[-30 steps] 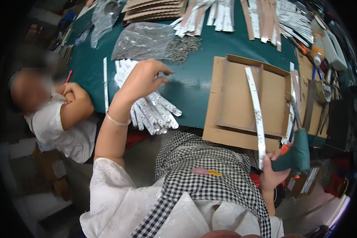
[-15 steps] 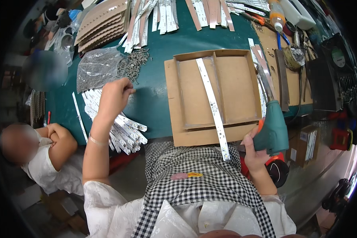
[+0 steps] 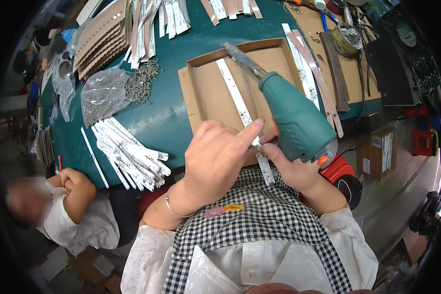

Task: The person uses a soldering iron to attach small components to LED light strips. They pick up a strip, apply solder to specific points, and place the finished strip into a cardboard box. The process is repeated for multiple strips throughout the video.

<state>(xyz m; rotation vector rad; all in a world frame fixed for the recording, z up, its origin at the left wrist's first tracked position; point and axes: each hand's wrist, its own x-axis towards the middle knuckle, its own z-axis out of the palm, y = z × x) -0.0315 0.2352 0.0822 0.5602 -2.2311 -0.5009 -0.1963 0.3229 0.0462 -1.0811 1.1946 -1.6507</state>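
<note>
A white LED strip board [image 3: 233, 92] lies at a slant across a shallow cardboard tray [image 3: 190, 93], its near end over my checked apron. Just above the strip, my left hand [image 3: 215, 159] has its fingers closed in a pinch by the strip's near part. What sits between the fingertips is too small to make out. My right hand [image 3: 296, 169] is wrapped around a green pistol-shaped power tool [image 3: 299, 115] with a long metal shaft, which points up and left over the tray. The right thumb and fingers come close to the left fingertips at the strip.
Left on the green table [image 3: 174, 120] lie a pile of screws [image 3: 142, 83], a plastic bag [image 3: 105, 98] of them and a fanned stack of LED strips [image 3: 127, 154]. Cardboard pieces [image 3: 103, 39] stand behind. Another person [image 3: 78, 206] sits at left with folded arms.
My left hand has moved from beside the screw pile to the strip. My right hand has brought the power tool leftward and tilted its shaft over the tray. The view has shifted.
</note>
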